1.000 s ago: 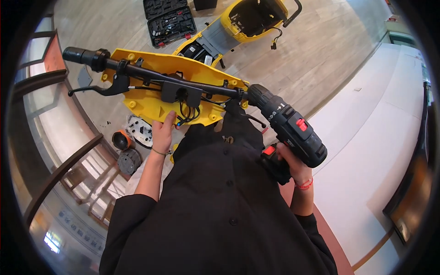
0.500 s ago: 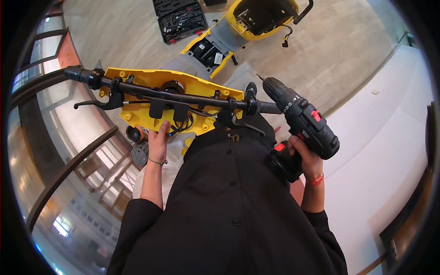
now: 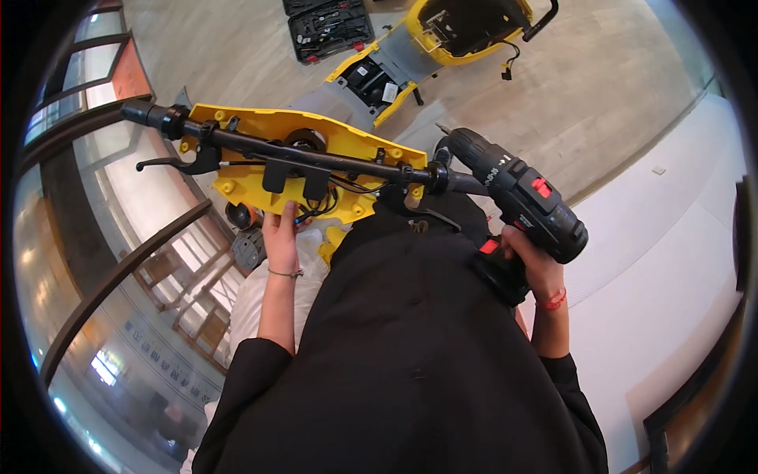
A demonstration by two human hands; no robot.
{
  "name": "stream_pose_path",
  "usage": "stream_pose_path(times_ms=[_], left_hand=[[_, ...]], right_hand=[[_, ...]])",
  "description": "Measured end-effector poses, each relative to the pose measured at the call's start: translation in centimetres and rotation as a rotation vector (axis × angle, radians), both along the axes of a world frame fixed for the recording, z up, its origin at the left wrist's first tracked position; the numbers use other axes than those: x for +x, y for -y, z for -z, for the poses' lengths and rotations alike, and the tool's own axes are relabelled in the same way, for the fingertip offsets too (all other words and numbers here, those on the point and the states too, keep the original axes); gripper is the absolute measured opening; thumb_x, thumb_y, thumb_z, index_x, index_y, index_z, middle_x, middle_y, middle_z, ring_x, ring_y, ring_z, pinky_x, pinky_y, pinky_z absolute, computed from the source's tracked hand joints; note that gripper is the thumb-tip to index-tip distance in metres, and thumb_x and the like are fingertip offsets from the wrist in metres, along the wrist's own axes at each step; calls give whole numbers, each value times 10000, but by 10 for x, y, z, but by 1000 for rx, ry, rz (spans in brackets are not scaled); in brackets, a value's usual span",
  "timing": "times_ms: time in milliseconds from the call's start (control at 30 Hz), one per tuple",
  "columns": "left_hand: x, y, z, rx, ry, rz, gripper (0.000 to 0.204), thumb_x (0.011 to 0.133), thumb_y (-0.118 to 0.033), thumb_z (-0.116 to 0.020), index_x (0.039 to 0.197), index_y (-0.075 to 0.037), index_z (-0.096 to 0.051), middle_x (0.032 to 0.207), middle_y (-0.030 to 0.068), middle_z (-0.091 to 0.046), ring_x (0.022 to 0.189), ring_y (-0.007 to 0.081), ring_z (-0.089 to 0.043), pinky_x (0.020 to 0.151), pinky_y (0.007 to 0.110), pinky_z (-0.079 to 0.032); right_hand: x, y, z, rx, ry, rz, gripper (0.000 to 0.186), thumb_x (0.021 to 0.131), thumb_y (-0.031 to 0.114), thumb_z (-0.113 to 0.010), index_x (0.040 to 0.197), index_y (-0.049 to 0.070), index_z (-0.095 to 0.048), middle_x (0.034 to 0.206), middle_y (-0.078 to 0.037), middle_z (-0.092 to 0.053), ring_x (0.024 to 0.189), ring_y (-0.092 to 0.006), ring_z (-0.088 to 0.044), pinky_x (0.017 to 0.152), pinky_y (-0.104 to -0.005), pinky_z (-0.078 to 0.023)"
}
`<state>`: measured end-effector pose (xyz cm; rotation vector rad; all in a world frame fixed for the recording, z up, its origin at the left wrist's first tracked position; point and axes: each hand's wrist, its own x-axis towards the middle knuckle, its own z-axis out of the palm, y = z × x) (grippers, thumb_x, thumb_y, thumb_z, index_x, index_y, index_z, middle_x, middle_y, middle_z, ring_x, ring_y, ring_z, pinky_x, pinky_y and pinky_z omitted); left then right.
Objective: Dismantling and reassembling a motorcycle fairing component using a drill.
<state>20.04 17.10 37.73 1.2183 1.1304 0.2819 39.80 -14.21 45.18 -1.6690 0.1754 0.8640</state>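
My right hand point(image 3: 537, 261) is wrapped around the grip of a black cordless drill point(image 3: 525, 193) with red buttons. Its bit points up and to the left, over the right end of the black handlebar point(image 3: 339, 162). The handlebar lies across a yellow plastic panel point(image 3: 260, 124), with brake levers, cables and a black bracket on it. At the panel's near edge, my left hand point(image 3: 282, 241) grips the yellow plastic beside loose wires point(image 3: 320, 209); part of its fingers is hidden behind the panel.
On the floor ahead lie an open black tool case point(image 3: 330, 31) and a yellow and grey scooter body point(image 3: 379, 79) with an open compartment. A white surface point(image 3: 647, 237) runs along the right. Glass with dark frames point(image 3: 126, 292) stands on the left.
The drill has shifted slightly left relative to the handlebar, its bit still clear of the panel. My left hand keeps its place at the panel's edge. The whole view has moved a little.
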Motion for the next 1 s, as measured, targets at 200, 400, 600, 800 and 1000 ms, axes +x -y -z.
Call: stream_pose_path(times_ms=[200,400,600,800,1000], left_hand=[[-8,13,12,-161,29,-33,244,923,-233,-508,1000,-2,-532,891,55,-580,663,116,-556,625,263,-486],[3,16,-2,-87,-35,17,257,933,-244,-485,926,-5,-577,795,43,-607,626,102,-537,616,231,-437],[-2,13,12,28,-11,-26,291,906,-219,-532,827,58,-576,680,96,-600,582,135,-583,568,251,-456],[3,21,7,80,0,-50,293,903,-213,-537,806,59,-591,630,87,-590,578,130,-585,553,249,-463],[0,18,7,15,18,-12,268,909,-202,-529,887,58,-587,758,81,-600,616,127,-571,590,246,-466]], right_hand=[[-3,0,-9,-9,13,-1,66,773,58,-632,831,32,-617,641,2,-559,548,-74,-512,516,-219,-405],[-6,-6,-18,-58,57,-79,112,797,90,-578,865,2,-586,661,-30,-550,564,-99,-509,555,-236,-415],[-14,-10,-24,-82,57,-68,124,804,81,-587,894,-4,-582,676,-40,-560,568,-105,-516,551,-233,-417],[-19,-14,-27,-40,73,-52,102,786,45,-642,872,6,-606,700,-23,-577,570,-89,-522,543,-229,-429],[-24,-16,-28,-54,119,-117,151,816,60,-581,948,-13,-571,690,-43,-551,577,-111,-506,547,-241,-408]])
